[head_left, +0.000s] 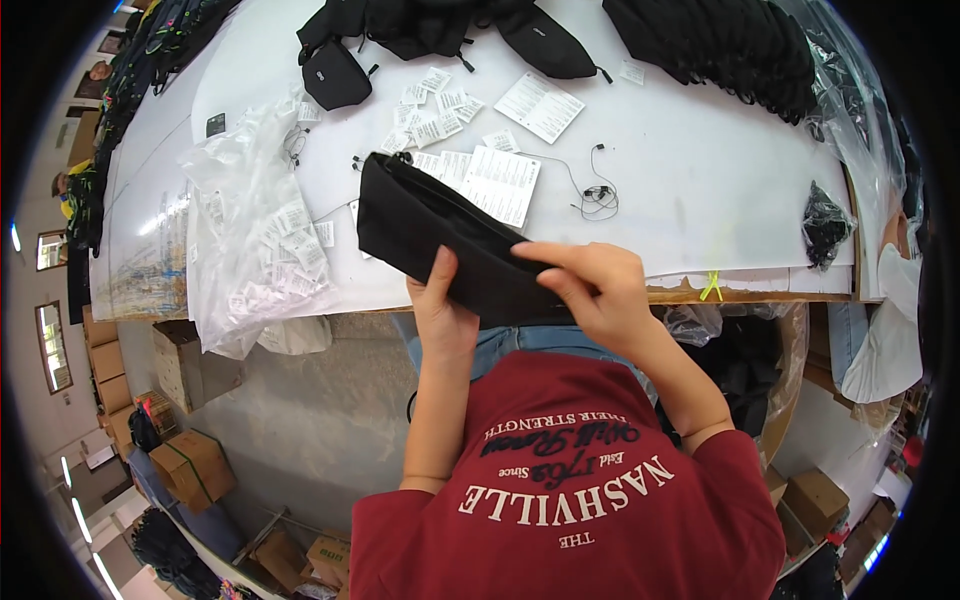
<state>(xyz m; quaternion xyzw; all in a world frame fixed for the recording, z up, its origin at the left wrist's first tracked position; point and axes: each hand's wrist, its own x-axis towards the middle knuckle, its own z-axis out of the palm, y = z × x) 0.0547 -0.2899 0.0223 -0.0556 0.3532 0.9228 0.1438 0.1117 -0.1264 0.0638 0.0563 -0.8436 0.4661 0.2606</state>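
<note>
A black zippered pouch is held up over the table's near edge, its long zipped side uppermost and partly gaping. My left hand grips the pouch from below, thumb pressed on its near face. At the pouch's right end, my right hand pinches the rim by the zipper, index finger stretched along the opening. Just beyond the pouch lie white printed sheets, partly covered by it. Whether anything is inside the pouch cannot be seen.
Small white labels and a folded leaflet lie on the white table. Thin black cords are at the right. A clear plastic bag of labels hangs over the left edge. Black pouches are piled at the far side.
</note>
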